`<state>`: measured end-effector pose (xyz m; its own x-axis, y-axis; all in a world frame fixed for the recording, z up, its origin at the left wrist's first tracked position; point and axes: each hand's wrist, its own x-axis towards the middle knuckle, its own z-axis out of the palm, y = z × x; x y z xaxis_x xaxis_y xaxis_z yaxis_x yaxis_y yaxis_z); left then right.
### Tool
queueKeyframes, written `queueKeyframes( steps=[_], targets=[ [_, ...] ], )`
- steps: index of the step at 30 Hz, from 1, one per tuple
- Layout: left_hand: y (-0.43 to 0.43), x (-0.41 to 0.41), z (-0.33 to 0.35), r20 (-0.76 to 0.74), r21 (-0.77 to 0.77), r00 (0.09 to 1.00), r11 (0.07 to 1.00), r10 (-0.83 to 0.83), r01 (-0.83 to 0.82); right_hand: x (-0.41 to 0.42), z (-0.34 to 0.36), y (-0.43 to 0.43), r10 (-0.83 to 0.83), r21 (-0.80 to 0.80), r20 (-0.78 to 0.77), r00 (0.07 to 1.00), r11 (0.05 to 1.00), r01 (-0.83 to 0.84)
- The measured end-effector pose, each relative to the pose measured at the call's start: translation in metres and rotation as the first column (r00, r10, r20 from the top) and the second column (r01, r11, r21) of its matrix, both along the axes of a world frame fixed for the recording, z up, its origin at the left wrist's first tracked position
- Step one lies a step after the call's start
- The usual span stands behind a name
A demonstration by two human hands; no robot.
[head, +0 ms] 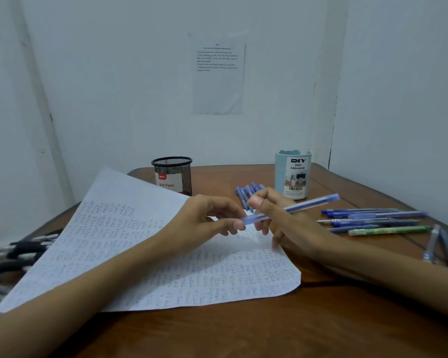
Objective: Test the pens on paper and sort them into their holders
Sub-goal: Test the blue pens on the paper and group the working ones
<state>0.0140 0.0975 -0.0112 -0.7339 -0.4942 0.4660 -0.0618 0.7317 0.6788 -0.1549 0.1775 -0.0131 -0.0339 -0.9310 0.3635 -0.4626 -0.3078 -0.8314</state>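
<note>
**A:** From the head camera, what do we have in our hands?

**B:** We hold one blue pen between them, lifted above the paper. Our left hand pinches the end that points to eight o'clock between thumb and fingertips. Our right hand wraps thumb and curled fingers round the barrel just beside it. The free end points to two o'clock.

**A:** And the paper?

**B:** It lies on the wooden table under both our wrists, covered in rows of small blue marks, with its far corner reaching toward eleven o'clock.

**A:** Where do we see the holders?

**B:** Taken from our hands, the black mesh holder, labelled "Ball Pens", stands at eleven o'clock by the paper's far edge. We cannot tell whether they touch. The pale blue desk organizer stands at one o'clock. We cannot see into either.

**A:** And the other pens?

**B:** A row of blue pens lies at three o'clock, with a green pen along its near side. A small bunch of blue pens sits at twelve o'clock, just behind our right fingers, between the two holders. Two more pens lie at four o'clock. Black-and-white pens, blurred, lie at nine o'clock beside the paper's left edge.
</note>
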Motion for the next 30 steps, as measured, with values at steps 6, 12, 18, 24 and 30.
queueKeyframes(
  steps=[6,12,18,24,30],
  targets=[
    [0.004,-0.001,-0.001,-0.019,-0.114,1.000,0.993,0.025,-0.027,-0.007,-0.019,-0.026,-0.078,-0.214,-0.060,0.995,0.975,0.064],
    [0.004,0.000,-0.003,0.005,-0.149,0.999,0.988,0.040,-0.039,-0.023,-0.036,-0.049,-0.031,-0.238,-0.164,0.986,0.971,-0.009],
    [0.004,0.000,-0.004,0.035,-0.096,0.999,0.995,0.021,-0.018,-0.013,-0.030,-0.039,-0.026,-0.176,-0.217,0.976,0.984,-0.013],
    [-0.001,-0.002,0.000,0.031,0.025,0.998,0.998,-0.056,0.055,-0.003,-0.003,-0.007,0.059,-0.036,-0.174,0.983,0.997,-0.066],
    [-0.013,0.005,0.002,0.161,-0.051,0.986,0.998,0.037,-0.029,-0.009,0.013,0.006,-0.035,-0.068,0.160,0.986,0.997,0.047]
  ],
)
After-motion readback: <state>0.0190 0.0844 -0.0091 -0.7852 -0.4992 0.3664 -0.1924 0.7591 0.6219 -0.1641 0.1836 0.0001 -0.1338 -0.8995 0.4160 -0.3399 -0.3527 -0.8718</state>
